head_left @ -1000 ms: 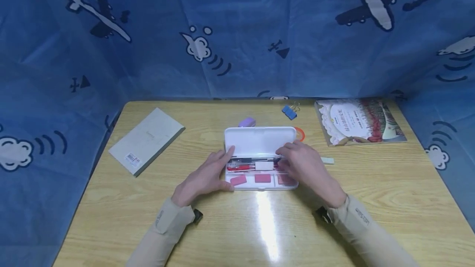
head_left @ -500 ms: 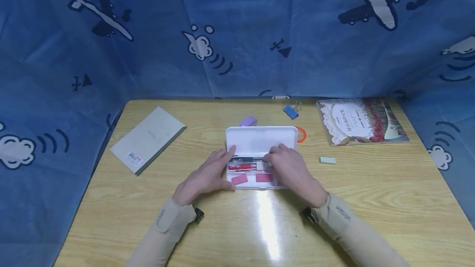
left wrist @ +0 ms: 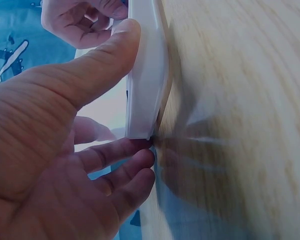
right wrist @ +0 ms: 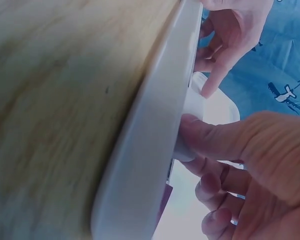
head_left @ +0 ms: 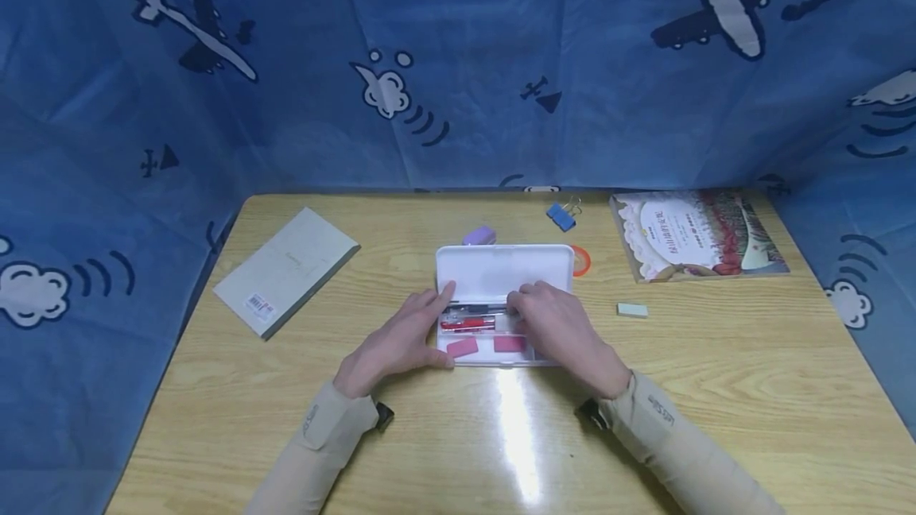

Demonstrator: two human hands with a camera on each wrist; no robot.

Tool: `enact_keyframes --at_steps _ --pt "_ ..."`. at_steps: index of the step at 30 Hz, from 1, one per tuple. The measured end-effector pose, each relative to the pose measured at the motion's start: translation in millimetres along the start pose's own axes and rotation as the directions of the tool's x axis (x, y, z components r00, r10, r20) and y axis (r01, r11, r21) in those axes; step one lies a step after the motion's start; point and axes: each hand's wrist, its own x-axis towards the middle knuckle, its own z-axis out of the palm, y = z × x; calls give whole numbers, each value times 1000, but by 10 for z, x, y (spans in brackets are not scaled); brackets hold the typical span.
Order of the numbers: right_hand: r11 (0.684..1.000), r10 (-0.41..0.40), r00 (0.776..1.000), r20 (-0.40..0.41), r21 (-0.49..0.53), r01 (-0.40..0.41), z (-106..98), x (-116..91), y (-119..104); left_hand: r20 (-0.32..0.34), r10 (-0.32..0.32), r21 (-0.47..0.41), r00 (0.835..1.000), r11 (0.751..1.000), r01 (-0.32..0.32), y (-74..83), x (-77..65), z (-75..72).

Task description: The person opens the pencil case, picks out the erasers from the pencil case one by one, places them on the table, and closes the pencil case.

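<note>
A white pencil case (head_left: 472, 270) lies with its lid raised, holding a dark pen (head_left: 475, 309), a red pen (head_left: 465, 324) and pink erasers (head_left: 510, 343) in the front compartments. My left hand (head_left: 397, 340) grips the case's left end, thumb on the front wall and fingers around the end, as the left wrist view also shows. Over the right half, my right hand (head_left: 561, 332) reaches in and pinches a white block (right wrist: 194, 104), eraser-like, between thumb and fingers. That hand hides the right end of the pen compartment and the right front compartment.
Behind the case sit a purple object (head_left: 479, 236), an orange ring (head_left: 581, 260) and a blue binder clip (head_left: 561, 216). A pale green eraser (head_left: 632, 310) lies to the right, below a picture-covered booklet (head_left: 697, 238). A grey notebook (head_left: 286, 272) rests at the left.
My right hand has moved left from the case's right end to the white block over the pens, which it now mostly hides. The pale green eraser shows fully. The left hand stays put.
</note>
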Motion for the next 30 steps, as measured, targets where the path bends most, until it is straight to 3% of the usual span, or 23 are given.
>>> enact_keyframes --at_steps 10,17,30 --pt "998 -11 1000 -15 54 12 -108 -29 97 1 0 4 1000 1000 0 6 10 1" --pt "993 75 997 33 90 -78 -270 -93 254 8 -10 0 1000 1000 10 2 22 4" --pt "986 128 992 -12 110 -126 -431 -386 770 8 -9 -6 1000 1000 9 -3 9 10"
